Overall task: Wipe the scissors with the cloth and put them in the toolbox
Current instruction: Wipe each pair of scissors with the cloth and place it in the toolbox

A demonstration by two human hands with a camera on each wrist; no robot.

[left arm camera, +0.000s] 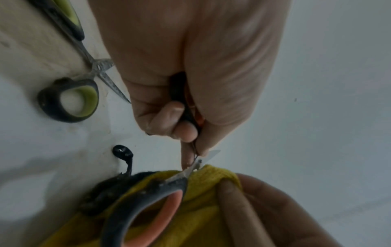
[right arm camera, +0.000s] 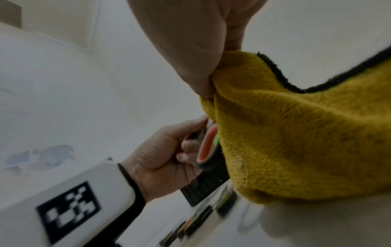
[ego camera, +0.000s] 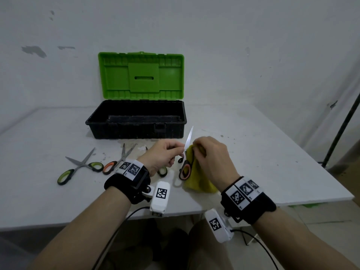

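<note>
My left hand (ego camera: 176,152) grips a pair of orange-handled scissors (ego camera: 185,171), held opened above the table. One blade (ego camera: 189,139) points up toward the toolbox. In the left wrist view one dark handle lies in my left hand (left arm camera: 190,145), and the other orange loop (left arm camera: 148,208) hangs against the yellow cloth (left arm camera: 211,183). My right hand (ego camera: 196,148) pinches the yellow cloth (ego camera: 196,182) round the scissors near the pivot. The black toolbox (ego camera: 136,131) stands open behind, its green lid (ego camera: 141,76) upright. Its inside looks dark and bare.
Green-handled scissors (ego camera: 79,166) and another orange-handled pair (ego camera: 116,162) lie open on the white table (ego camera: 272,152) to the left. A third pair's green handle (ego camera: 162,171) shows under my left hand. A black pole (ego camera: 341,133) stands at the right.
</note>
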